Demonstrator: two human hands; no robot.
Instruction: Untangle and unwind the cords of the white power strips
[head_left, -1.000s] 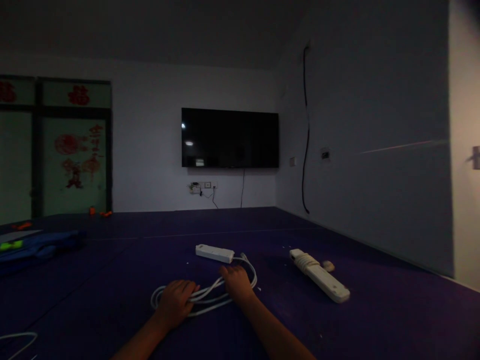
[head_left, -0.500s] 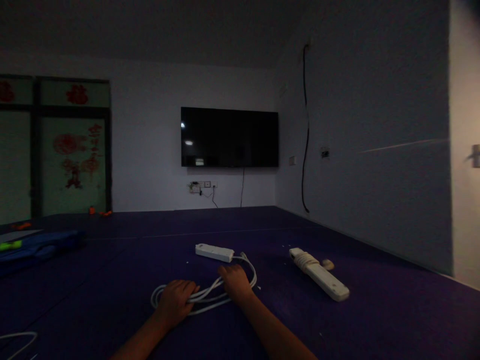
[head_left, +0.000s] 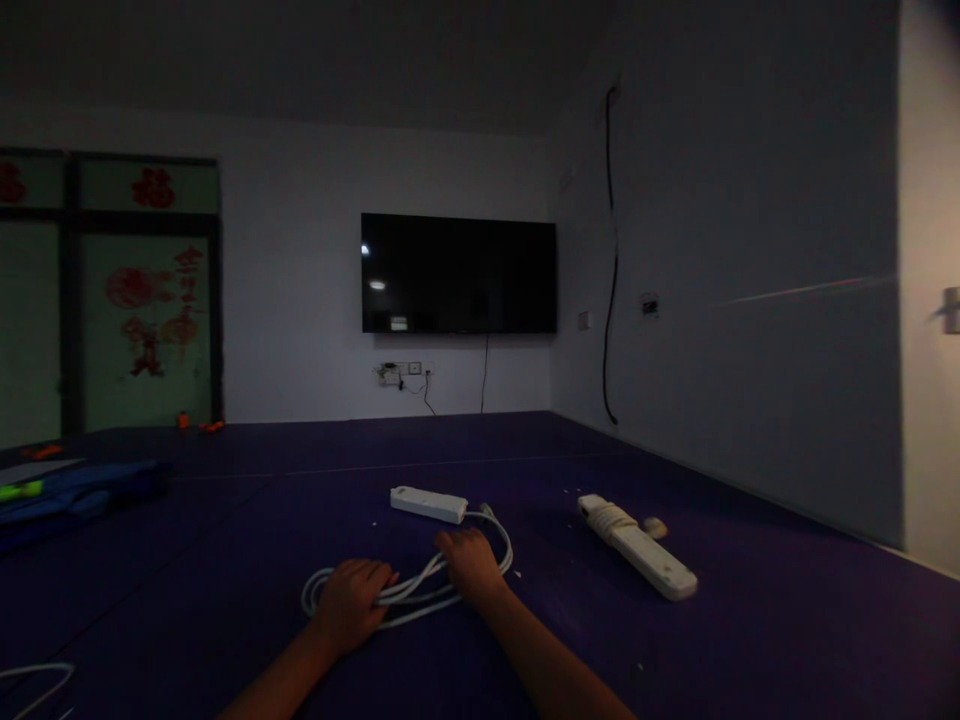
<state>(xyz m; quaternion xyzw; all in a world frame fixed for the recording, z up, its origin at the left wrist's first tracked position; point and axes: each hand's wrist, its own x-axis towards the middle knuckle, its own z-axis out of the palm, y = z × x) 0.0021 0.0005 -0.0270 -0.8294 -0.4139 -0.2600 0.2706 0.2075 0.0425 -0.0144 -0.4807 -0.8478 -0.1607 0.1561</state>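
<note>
A white power strip (head_left: pixel 429 503) lies on the dark purple floor mat, its white cord (head_left: pixel 420 585) gathered in loose loops in front of it. My left hand (head_left: pixel 349 603) rests on the left end of the loops, fingers curled around the strands. My right hand (head_left: pixel 470 564) presses on the right end of the loops, fingers bent over the cord. Both forearms reach in from the bottom edge.
A second white power strip (head_left: pixel 637 547) with its cord wound round one end lies to the right, a small pale object (head_left: pixel 655 526) beside it. Blue items (head_left: pixel 71 488) sit at far left. A cable loop (head_left: pixel 34 680) shows bottom left. A wall TV (head_left: pixel 458 273) hangs ahead.
Almost nothing has moved; the view has shifted very slightly and both hands stay on the cord loops.
</note>
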